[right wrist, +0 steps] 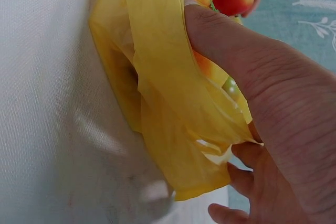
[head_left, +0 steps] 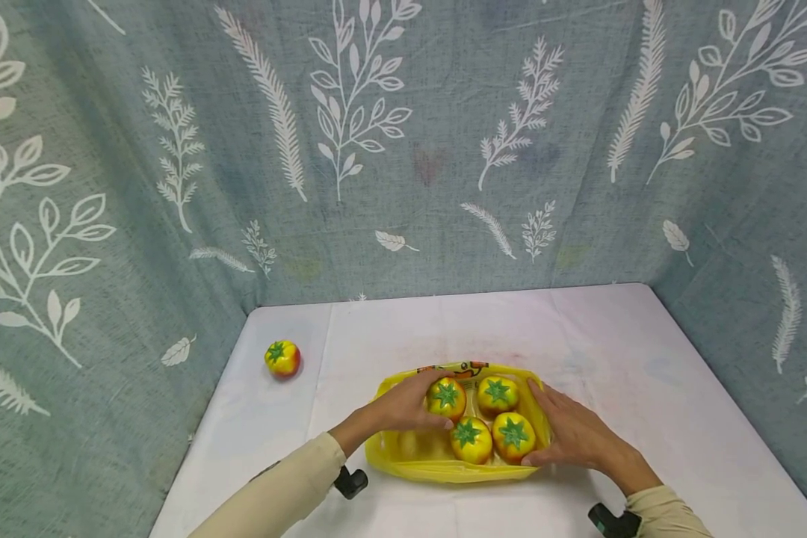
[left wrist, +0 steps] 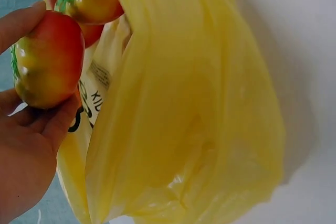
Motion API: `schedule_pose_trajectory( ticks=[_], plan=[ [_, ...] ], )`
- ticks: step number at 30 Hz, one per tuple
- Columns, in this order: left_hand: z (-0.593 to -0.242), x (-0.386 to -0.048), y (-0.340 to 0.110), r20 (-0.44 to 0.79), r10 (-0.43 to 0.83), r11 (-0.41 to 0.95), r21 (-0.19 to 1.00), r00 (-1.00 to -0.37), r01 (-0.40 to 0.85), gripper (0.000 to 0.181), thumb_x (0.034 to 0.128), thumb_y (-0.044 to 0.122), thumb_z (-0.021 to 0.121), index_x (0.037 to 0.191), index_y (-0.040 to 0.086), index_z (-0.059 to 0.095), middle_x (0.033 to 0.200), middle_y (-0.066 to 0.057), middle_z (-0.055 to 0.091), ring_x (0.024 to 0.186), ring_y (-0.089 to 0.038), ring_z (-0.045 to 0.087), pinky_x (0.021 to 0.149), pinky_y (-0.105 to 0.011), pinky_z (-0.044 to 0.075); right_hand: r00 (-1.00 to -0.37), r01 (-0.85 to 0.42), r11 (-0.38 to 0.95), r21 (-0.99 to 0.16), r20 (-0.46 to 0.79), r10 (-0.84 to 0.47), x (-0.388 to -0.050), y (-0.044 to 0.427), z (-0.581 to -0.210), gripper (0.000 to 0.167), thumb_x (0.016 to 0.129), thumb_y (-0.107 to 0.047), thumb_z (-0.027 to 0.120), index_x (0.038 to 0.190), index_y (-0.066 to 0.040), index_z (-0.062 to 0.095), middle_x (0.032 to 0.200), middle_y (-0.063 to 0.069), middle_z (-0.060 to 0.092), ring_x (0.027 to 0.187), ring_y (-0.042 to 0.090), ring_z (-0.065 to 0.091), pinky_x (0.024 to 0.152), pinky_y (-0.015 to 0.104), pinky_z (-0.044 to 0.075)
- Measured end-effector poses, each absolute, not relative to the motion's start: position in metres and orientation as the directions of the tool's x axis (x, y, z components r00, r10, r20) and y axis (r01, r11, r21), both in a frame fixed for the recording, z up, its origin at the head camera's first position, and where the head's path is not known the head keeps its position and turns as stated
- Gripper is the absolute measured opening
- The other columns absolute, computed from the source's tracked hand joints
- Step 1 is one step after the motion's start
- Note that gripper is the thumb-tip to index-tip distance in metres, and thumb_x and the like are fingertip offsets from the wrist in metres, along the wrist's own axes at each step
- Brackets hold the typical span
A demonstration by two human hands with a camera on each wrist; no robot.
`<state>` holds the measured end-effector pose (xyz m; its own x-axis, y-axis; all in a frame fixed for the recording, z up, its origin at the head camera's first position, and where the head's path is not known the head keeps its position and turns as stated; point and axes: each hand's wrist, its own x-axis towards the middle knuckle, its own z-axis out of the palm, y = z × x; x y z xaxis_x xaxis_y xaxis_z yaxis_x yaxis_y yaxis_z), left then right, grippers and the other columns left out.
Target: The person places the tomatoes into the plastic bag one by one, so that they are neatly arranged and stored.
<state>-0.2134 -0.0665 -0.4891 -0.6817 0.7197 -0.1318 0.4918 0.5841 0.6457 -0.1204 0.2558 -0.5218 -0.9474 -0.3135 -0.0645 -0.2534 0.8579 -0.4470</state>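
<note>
A yellow plastic bag [head_left: 410, 469] lies on the table with its mouth spread open upward. My left hand [head_left: 406, 403] reaches into it and grips a red-and-yellow toy tomato [left wrist: 52, 59], thumb on one side and fingers on the other. Beside that one in the bag are a back toy tomato [head_left: 498, 394], a front toy tomato [head_left: 471, 439] and a right-hand toy tomato [head_left: 514, 436], all with green star-shaped tops. At the bag's right end my right hand [head_left: 574, 433] holds the rim, its thumb over the front edge. Some of its fingertips are hidden in the head view.
One more toy tomato [head_left: 283, 359] stands alone at the table's back left. A white cloth covers the table [head_left: 612, 336]. Grey-green curtains [head_left: 430, 164] with white leaf prints hang behind and at both sides.
</note>
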Motion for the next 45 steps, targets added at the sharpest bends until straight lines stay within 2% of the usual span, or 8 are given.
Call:
schedule_pose_trajectory(
  ticks=[6,15,32,45],
  plan=[
    [-0.499,-0.223,-0.058,-0.130,0.711,0.579,0.666,-0.691,0.471,0.083,0.0858,0.047,0.079,0.153,0.016,0.040,0.146,-0.002,0.050,0.126,-0.017,0.053,0.106,-0.038,0.046,-0.948,-0.248,0.860,-0.446,-0.073,-0.311,-0.120,0.255,-0.521,0.131,0.066,-0.072,0.081,0.157,0.003,0.024,0.154,0.034,0.033,0.136,0.052,0.041,0.105,0.067,0.038],
    [-0.501,-0.230,-0.043,-0.107,0.719,0.561,0.674,-0.687,0.482,0.081,0.0879,0.048,0.077,0.151,0.012,0.042,0.139,-0.002,0.056,0.116,-0.013,0.058,0.099,-0.032,0.050,-0.948,-0.240,0.864,-0.443,-0.083,-0.306,-0.121,0.254,-0.521,0.131,0.066,-0.073,0.080,0.158,0.002,0.024,0.154,0.034,0.033,0.136,0.052,0.041,0.106,0.067,0.037],
    [-0.505,-0.231,-0.029,-0.137,0.667,0.610,0.665,-0.733,0.431,0.083,0.0871,0.051,0.076,0.151,0.010,0.042,0.134,-0.004,0.057,0.111,-0.015,0.059,0.094,-0.034,0.053,-0.944,-0.252,0.858,-0.448,-0.080,-0.319,-0.121,0.255,-0.520,0.131,0.067,-0.074,0.078,0.158,0.003,0.024,0.156,0.034,0.031,0.139,0.050,0.038,0.108,0.065,0.036],
    [-0.512,-0.229,-0.028,-0.186,0.631,0.676,0.608,-0.753,0.416,0.088,0.0864,0.052,0.077,0.154,0.010,0.039,0.145,-0.008,0.053,0.120,-0.021,0.059,0.102,-0.039,0.050,-0.947,-0.250,0.858,-0.448,-0.070,-0.313,-0.121,0.255,-0.521,0.131,0.066,-0.072,0.081,0.157,0.004,0.024,0.155,0.034,0.032,0.138,0.051,0.039,0.107,0.066,0.037]
  ],
)
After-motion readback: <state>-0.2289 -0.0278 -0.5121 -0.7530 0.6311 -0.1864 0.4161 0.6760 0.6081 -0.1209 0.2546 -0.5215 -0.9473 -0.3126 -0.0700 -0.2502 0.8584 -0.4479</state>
